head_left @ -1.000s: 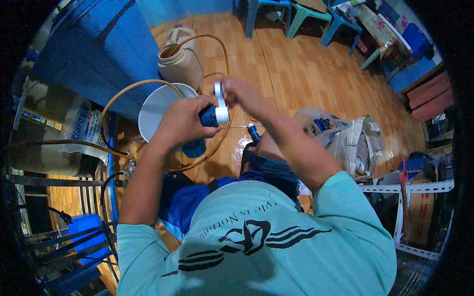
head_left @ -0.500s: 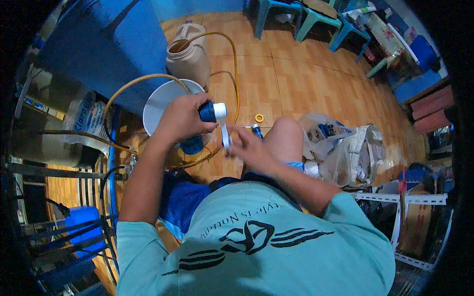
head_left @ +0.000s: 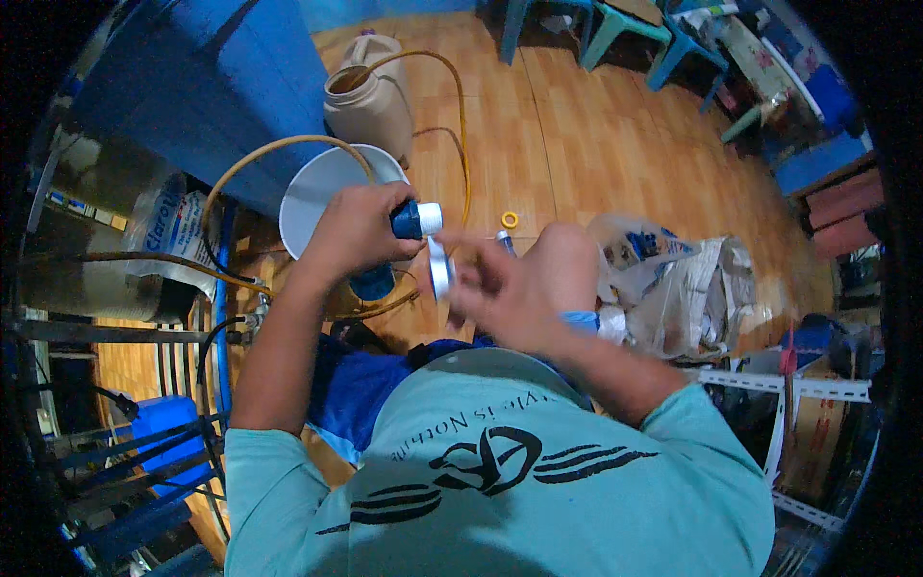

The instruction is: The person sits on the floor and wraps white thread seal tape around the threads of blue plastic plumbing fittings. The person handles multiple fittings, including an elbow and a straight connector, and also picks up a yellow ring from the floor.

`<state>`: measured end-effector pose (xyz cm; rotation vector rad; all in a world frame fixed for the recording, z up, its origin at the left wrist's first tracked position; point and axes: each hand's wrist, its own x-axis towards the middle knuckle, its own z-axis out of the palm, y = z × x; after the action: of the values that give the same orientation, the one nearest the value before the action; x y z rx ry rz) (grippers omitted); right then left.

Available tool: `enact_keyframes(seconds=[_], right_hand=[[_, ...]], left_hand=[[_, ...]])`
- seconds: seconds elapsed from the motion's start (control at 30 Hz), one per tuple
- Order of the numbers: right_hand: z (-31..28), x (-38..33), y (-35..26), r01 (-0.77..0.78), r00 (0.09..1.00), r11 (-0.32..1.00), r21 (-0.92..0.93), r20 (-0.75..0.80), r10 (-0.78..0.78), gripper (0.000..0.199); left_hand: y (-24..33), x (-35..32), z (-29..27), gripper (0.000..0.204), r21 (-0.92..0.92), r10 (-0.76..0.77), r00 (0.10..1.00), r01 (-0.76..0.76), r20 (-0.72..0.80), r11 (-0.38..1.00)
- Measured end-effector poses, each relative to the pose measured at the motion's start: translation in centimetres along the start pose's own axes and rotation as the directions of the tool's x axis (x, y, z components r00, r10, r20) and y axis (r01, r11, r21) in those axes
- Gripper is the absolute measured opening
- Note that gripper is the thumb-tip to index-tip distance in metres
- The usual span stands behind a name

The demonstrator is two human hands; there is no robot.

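3 stools (head_left: 636, 29), partly cut off, stood on wood-patterned floor (head_left: 500, 135). Left hand (head_left: 358, 229) gripped blue fitting (head_left: 408, 221) near white bucket (head_left: 306, 207); right hand (head_left: 505, 288), blurred, was half-curled at white tape roll (head_left: 439, 269), hold unclear.

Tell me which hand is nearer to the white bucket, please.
Left. In view, the left hand partly covers the white bucket; the right hand is farther to the right, clear of it.

We list a home room seemingly doubling as workshop: wood-patterned floor (head_left: 615, 144), plastic stools (head_left: 626, 37), looping hose (head_left: 461, 111), white bucket (head_left: 310, 207), beige jug (head_left: 386, 120), perforated white frame (head_left: 829, 388).
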<state>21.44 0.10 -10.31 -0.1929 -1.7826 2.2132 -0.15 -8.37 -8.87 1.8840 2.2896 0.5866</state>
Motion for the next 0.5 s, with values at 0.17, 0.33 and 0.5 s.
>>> enact_keyframes(seconds=[0.17,0.33,0.5], right_hand=[[-7.5,11.9,1.0,0.047,0.998,0.992,-0.120,0.044,-0.042,0.034],[-0.6,0.1,6.9,-0.163,0.987,0.981,0.103,0.009,0.163,0.050],[-4.2,10.2,-2.3,0.131,0.991,0.961,-0.245,0.043,-0.124,0.040]], left_hand=[[3.1,0.2,-1.2,0.044,-0.131,-0.021,1.000,0.020,-0.004,0.991],[0.5,0.0,-0.8,0.046,-0.076,-0.080,0.996,0.078,-0.028,0.994],[1.3,-0.5,-0.3,0.045,0.047,-0.167,0.985,0.165,0.039,0.985]])
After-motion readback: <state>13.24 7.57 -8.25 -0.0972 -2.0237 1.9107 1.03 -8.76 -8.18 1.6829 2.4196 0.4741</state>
